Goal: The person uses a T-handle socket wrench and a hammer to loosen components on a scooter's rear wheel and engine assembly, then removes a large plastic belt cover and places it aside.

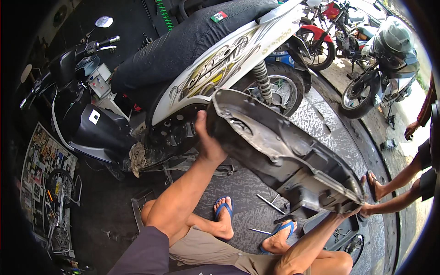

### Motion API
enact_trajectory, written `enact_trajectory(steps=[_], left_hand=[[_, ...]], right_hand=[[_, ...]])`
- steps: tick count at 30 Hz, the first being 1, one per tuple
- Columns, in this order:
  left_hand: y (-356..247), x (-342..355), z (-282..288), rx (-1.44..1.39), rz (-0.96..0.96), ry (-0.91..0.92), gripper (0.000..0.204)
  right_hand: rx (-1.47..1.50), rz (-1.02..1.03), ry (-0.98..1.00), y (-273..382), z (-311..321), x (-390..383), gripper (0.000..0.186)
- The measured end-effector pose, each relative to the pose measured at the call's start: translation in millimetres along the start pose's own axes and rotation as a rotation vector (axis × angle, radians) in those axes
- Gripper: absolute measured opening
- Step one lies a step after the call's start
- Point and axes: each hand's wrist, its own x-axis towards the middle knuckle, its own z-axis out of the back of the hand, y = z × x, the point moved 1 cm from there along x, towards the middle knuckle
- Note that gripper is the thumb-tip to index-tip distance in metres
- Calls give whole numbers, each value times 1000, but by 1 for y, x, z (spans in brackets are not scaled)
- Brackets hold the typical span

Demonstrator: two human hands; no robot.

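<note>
Both my hands hold up a long, dark grey transmission cover [270, 146], its ribbed hollow side facing me. My left hand [210, 144] is closed round its upper left end, thumb pointing up along the edge. At the lower right end my right hand [350, 211] grips the rim from below; most of its fingers are hidden behind the cover. Beyond the cover stands a white and black scooter [215, 68] with a dark seat. The cover hangs in front of its rear wheel [286, 87] and apart from it.
Below the cover a T-handle wrench [271, 204] and a thin metal tool [260, 230] lie by my feet. A dark tray [316, 227] with loose parts sits at the lower right. A rag [137, 159] rests on the scooter. Another person's legs [398, 190] are at the right, near parked motorcycles [385, 68].
</note>
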Motion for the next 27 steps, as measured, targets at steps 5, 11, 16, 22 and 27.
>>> enact_trajectory(steps=[5,11,16,22,27], left_hand=[[29,16,1,390,64,304,103],[80,-1,53,279,383,201,104],[131,-21,103,130,567,-58,94],[143,-34,142,69,737,-561,93],[142,-23,168,21,627,-843,86]], right_hand=[[157,-17,101,28,119,-5,61],[471,-222,-21,54,208,-28,57],[-156,5,-370,32,114,5,47],[-357,58,-770,-95,33,104,60],[-367,-58,-665,-187,44,148,52]])
